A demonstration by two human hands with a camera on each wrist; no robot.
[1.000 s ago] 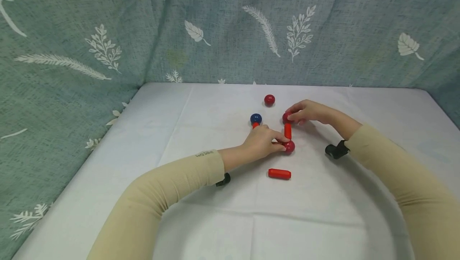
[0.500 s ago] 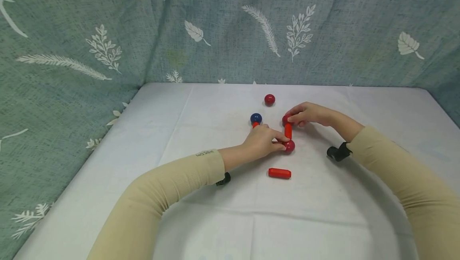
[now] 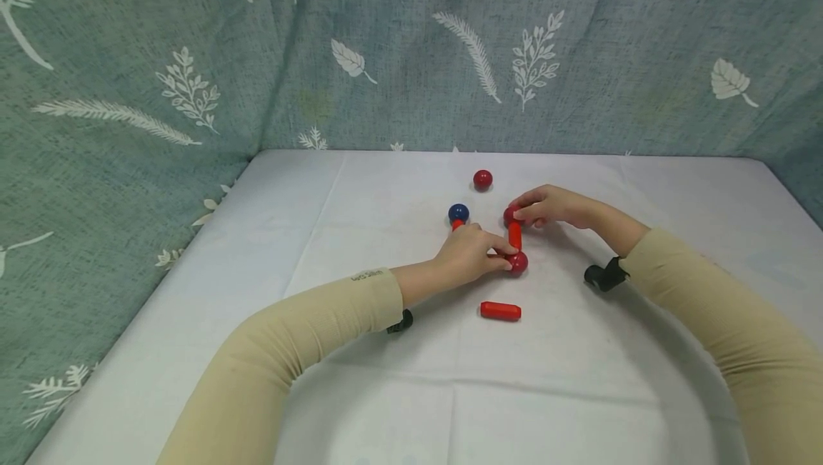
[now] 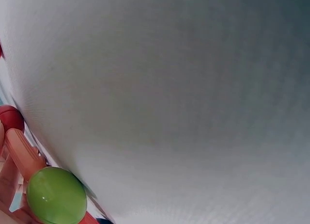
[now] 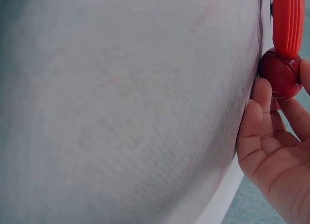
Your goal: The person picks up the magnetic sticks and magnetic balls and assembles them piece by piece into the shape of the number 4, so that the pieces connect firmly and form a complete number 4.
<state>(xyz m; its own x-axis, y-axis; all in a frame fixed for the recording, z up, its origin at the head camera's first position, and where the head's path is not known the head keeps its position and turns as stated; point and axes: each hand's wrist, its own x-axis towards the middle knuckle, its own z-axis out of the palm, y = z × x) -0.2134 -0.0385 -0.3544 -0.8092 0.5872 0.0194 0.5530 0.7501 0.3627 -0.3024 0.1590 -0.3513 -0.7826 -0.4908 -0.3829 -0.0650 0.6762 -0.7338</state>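
In the head view, my left hand (image 3: 471, 256) grips the near red ball (image 3: 518, 263) with thumb and fingers. A red rod (image 3: 515, 236) runs from that ball up to a second red ball (image 3: 511, 216), which my right hand (image 3: 546, 206) pinches from the right. The right wrist view has this ball (image 5: 280, 78) right at the rod's end (image 5: 289, 25). Beyond my left hand, a blue ball (image 3: 459, 213) sits on another red rod (image 3: 457, 224), partly covered by the hand. The left wrist view reveals a green ball (image 4: 56, 196) between two rods, hidden from the head view.
One loose red ball (image 3: 483, 180) lies toward the back of the white-covered table (image 3: 386, 408). Nearer the front is a loose red rod (image 3: 500, 311). Patterned green-blue cloth (image 3: 411, 58) hangs behind the table and along its left. Black wrist cameras (image 3: 604, 276) sit under both sleeves.
My right hand has shifted slightly toward the front with its red ball, closer to the near ball. My left hand stays in place.
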